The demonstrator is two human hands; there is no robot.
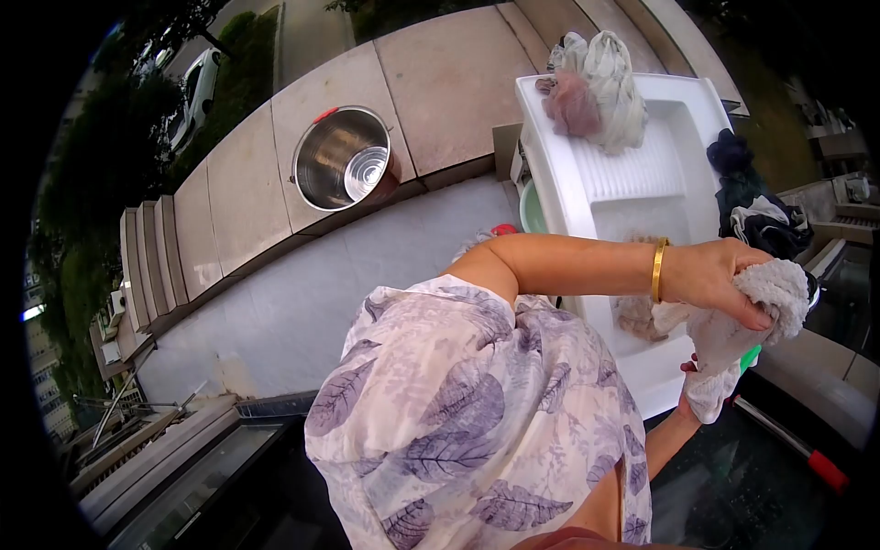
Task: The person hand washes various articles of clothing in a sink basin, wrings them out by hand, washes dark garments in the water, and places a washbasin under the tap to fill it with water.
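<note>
A smooth grey floor (367, 261) is bordered above by a ledge (458, 87) of pale stone slabs; stepped stonework (154, 261) is seen at left. Dark trees (87, 188), a white car (195, 99) and a paved path (312, 41) are shown at upper left, a framed window (197, 477) at lower left. The outdoor area is lit by daylight.

Room over washboard (637, 177), left forearm (582, 266) across sink (561, 188)
</note>
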